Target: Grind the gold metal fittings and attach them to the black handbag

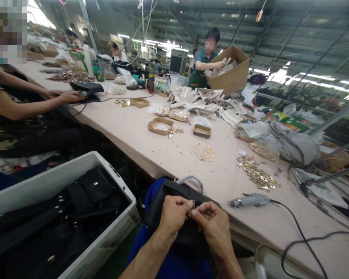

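Observation:
A black handbag [174, 190] rests on my lap against the table edge. At its front, a small shiny metal bag clasp piece [193, 204] sits between my hands. My left hand [176, 215] pinches it from the left with thumb and forefinger. Close beside, my right hand [213, 221] is closed with its thumb and fingertips at the same piece. My fingers cover most of the clasp and part of the bag. On the table to the right lies a grey electric screwdriver [250, 200] with a black cord.
A white crate [116, 174] of black bags stands at the left. Gold metal parts [257, 173], smaller fittings [204, 152] and small cardboard boxes [160, 126] lie on the table [139, 139]. A co-worker [20, 97] sits left; another person [205, 64] holds a carton [231, 71].

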{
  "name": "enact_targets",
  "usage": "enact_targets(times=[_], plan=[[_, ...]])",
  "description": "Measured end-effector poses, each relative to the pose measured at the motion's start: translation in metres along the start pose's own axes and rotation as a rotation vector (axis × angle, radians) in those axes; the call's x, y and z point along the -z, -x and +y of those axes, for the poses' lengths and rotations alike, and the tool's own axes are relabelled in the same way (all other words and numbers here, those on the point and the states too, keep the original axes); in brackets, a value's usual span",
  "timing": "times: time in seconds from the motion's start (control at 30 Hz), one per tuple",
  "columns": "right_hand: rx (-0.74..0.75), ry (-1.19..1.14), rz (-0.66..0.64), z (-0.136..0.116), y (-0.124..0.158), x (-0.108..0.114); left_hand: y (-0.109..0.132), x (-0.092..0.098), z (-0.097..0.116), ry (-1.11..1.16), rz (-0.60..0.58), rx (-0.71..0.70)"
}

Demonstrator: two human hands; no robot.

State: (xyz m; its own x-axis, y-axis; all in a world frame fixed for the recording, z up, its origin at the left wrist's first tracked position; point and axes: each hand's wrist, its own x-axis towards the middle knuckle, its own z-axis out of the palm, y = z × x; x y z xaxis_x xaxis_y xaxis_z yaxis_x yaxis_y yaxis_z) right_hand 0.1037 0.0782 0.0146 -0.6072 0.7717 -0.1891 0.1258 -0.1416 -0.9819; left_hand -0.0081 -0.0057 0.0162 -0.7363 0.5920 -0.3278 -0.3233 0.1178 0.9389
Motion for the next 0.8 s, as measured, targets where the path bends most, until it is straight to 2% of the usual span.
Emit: enact_targets(times=[0.1, 0.2, 0.37, 0.53, 0.8], plan=[[-0.036, 0.019, -0.002, -0.004, 0.004, -0.003, 0.0, -0.005, -0.005, 0.038, 0.1, 0.01], [-0.056, 0.141, -0.091, -0.01, 0.007, -0.003, 0.001, -0.008, -0.006, 0.091, 0.132, 0.058], [-0.004, 0.125, -0.117, -0.011, 0.007, 0.002, 0.002, -0.009, 0.0, 0.177, 0.097, 0.164], [-0.02, 0.078, -0.114, -0.004, 0.004, 0.0, 0.004, -0.008, 0.007, 0.211, 0.032, 0.248], [-0.008, 0.061, -0.099, -0.001, 0.003, 0.001, 0.0, -0.008, 0.013, 0.178, -0.052, 0.297]])
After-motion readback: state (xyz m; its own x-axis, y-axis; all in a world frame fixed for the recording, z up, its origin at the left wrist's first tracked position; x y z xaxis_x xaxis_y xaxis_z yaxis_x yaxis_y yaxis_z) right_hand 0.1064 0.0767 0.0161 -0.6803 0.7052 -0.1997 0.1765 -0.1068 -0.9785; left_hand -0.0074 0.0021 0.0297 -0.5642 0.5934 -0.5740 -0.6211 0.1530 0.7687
